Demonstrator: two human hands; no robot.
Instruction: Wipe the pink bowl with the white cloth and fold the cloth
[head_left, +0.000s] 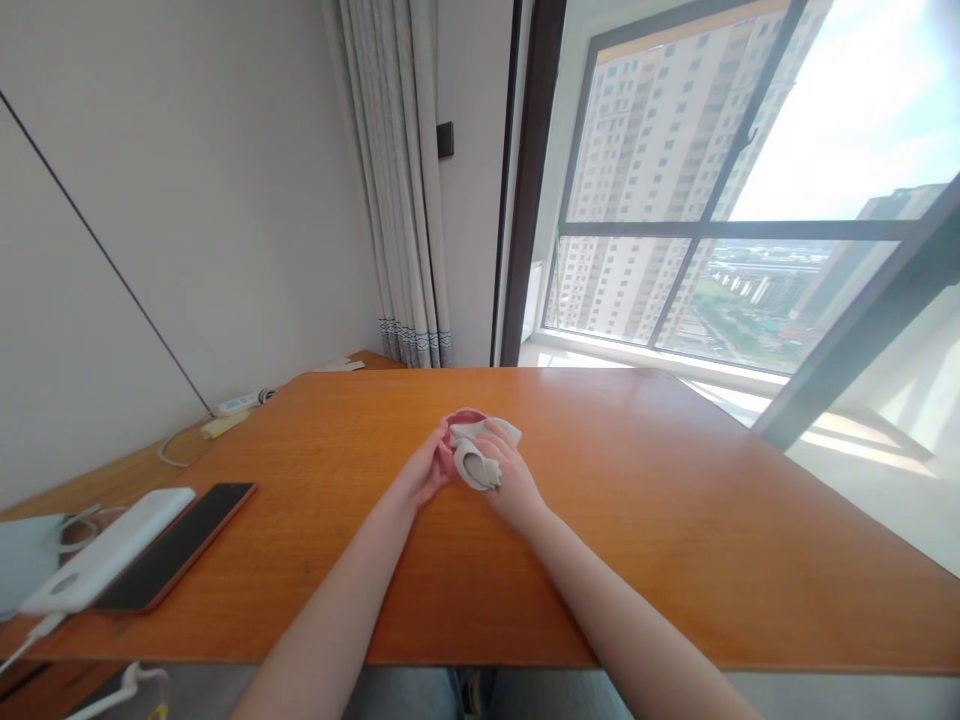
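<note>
Over the middle of the wooden table (337,540), my left hand (424,472) grips the left side of a small pink cup or bowl (448,461). Its rounded rim shows at the top. My right hand (516,484) is closed on a light grey cloth (468,462), pressing it against the pink vessel. One end of the cloth curls into a loop below the fingers, and another part sticks out to the right. Cloth and fingers cover much of the vessel, so its full shape and inside are hidden.
At the left lie a black phone (180,545) and a white power bank (112,550) with a cable plugged in. A power strip (238,404) sits by the wall. Beyond the table are a curtain (401,180) and a large window (705,230).
</note>
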